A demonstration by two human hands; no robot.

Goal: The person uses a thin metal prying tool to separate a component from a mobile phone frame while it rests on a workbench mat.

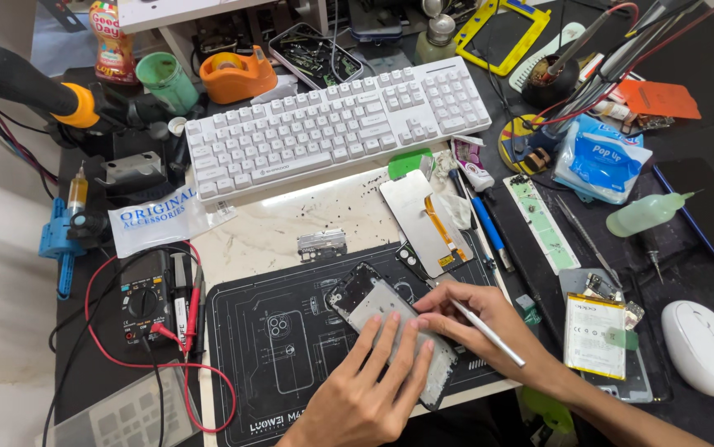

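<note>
Now mid-disassembly: left hand [373, 377] presses flat, unclenched, on the phone frame [390, 327]; right hand [477, 327] grasps white tweezers [489, 334], needing a careful pick near the frame's right edge

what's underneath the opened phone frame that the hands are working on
The grey opened phone frame lies on a black repair mat with white line drawings. The left hand presses flat on it; the right hand holds a thin silver tool. The mat directly beneath is covered.
</note>
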